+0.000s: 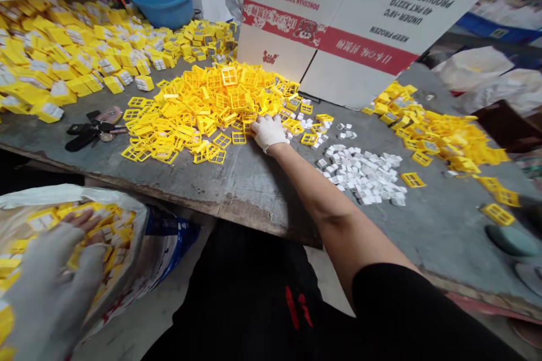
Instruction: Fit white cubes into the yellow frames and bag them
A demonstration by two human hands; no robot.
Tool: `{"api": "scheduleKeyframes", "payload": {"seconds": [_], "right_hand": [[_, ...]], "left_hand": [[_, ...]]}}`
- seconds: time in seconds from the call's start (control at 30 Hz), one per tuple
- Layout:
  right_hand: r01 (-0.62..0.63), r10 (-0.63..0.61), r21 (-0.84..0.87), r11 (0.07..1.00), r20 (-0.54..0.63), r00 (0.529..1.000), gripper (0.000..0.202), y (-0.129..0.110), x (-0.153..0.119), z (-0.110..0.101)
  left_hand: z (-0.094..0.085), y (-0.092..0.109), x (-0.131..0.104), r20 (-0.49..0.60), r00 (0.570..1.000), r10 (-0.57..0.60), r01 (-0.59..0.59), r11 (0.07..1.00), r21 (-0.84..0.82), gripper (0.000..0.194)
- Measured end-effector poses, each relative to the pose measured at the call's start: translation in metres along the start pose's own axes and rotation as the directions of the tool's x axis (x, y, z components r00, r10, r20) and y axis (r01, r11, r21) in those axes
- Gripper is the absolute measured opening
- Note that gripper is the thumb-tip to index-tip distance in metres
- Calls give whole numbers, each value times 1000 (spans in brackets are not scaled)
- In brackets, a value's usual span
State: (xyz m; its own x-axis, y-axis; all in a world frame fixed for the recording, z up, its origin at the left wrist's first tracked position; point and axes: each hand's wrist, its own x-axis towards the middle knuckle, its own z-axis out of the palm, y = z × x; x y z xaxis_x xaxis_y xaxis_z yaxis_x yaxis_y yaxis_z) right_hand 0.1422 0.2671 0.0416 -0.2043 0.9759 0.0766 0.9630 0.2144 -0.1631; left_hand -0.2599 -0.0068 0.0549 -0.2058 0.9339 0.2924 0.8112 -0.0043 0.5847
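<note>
My right hand (270, 132), in a white glove with bare fingertips, reaches to the front edge of a heap of yellow window-like frames (199, 98) on the table. Its fingers bend down and in among the frames; what they grip, if anything, is hidden. At the lower left, my left hand (63, 271), in a grey-white glove, hovers blurred over an open sack (139, 225). Its thumb and fingers are apart, with nothing seen between them. Inside the sack are many yellow blocks with white parts (121, 225). Small white pieces (364, 175) lie right of my right hand.
Assembled yellow-and-white blocks (76, 51) cover the table's back left, near a blue basin (163, 0). A white carton (339, 22) stands behind the frames. Keys (95, 130) lie near the left front edge. More yellow pieces (444, 130) are piled at the right.
</note>
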Motion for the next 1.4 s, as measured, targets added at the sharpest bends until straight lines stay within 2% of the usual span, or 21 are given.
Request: {"api": "scheduleKeyframes", "payload": {"seconds": [0.07, 0.13, 0.17, 0.2, 0.27, 0.33, 0.4, 0.47, 0.53, 0.6, 0.67, 0.73, 0.77, 0.8, 0.83, 0.97, 1.1, 1.17, 1.23, 1.33, 1.4], "right_hand": [[-21, 22, 39, 999, -21, 1000, 28, 0, -18, -5], [-15, 19, 183, 983, -20, 1000, 20, 1, -55, -7], [1, -6, 336, 942, 14, 1000, 20, 1, -80, -6], [8, -43, 558, 830, 50, 998, 25, 0, -108, -4], [-110, -169, 922, 372, 183, 968, 47, -4, -166, 3], [-270, -162, 963, -15, 264, 951, 59, -9, -216, 13], [-335, -122, 917, -215, 315, 941, 61, -13, -252, 23], [-354, -127, 892, -280, 331, 935, 60, -12, -272, 29], [-390, -200, 883, -262, 345, 917, 58, -5, -278, 31], [-395, -312, 908, -136, 339, 888, 54, 10, -268, 27], [-251, -318, 959, 129, 280, 906, 41, 32, -242, 18], [-25, -146, 859, 511, 116, 982, 23, 59, -202, 6], [-7, -10, 695, 719, 20, 1000, 23, 72, -179, 0], [-70, 105, 494, 867, -44, 994, 29, 82, -156, -4], [-128, 149, 328, 936, -40, 988, 37, 91, -133, -8], [-159, 164, 198, 967, -6, 987, 41, 98, -67, -9], [-157, 159, 173, 972, 3, 987, 28, 94, -53, -6], [-162, 165, 179, 970, -2, 986, 22, 93, -66, -6], [-104, 125, 313, 944, -47, 991, 16, 89, -93, -7], [119, 23, 640, 759, -209, 978, 13, 72, -151, -6], [232, 9, 743, 628, -304, 953, 20, 55, -190, -5]], "left_hand": [[34, 42, -6, -67, 987, -145, 130, 975, -181, 25], [72, 79, -8, 136, 972, -191, 233, 860, -455, 25], [91, 95, -8, 284, 938, -200, 332, 761, -558, 27], [108, 109, -8, 415, 890, -190, 431, 650, -626, 29], [137, 132, -9, 597, 791, -134, 580, 475, -662, 35], [156, 147, -14, 695, 716, -71, 666, 368, -649, 35], [165, 157, -22, 754, 657, -10, 720, 303, -624, 35], [167, 163, -29, 805, 590, 66, 770, 253, -586, 37], [165, 167, -34, 836, 531, 141, 809, 211, -549, 42], [160, 169, -35, 834, 528, 160, 816, 176, -551, 43], [155, 168, -34, 790, 604, 104, 776, 150, -613, 43], [149, 166, -33, 726, 688, 22, 718, 132, -684, 43], [146, 165, -32, 702, 712, -9, 698, 121, -706, 44], [144, 163, -32, 693, 720, -27, 692, 108, -714, 45], [142, 162, -31, 696, 718, -33, 695, 91, -713, 46], [139, 161, -30, 733, 680, -28, 734, 39, -679, 52], [145, 160, -26, 724, 687, -61, 726, 13, -688, 60], [150, 161, -23, 720, 691, -69, 721, -7, -693, 65], [156, 164, -22, 724, 687, -54, 724, -25, -689, 64], [163, 174, -22, 726, 687, 20, 726, -31, -687, 59], [167, 181, -25, 724, 686, 73, 727, -37, -686, 60]]}}
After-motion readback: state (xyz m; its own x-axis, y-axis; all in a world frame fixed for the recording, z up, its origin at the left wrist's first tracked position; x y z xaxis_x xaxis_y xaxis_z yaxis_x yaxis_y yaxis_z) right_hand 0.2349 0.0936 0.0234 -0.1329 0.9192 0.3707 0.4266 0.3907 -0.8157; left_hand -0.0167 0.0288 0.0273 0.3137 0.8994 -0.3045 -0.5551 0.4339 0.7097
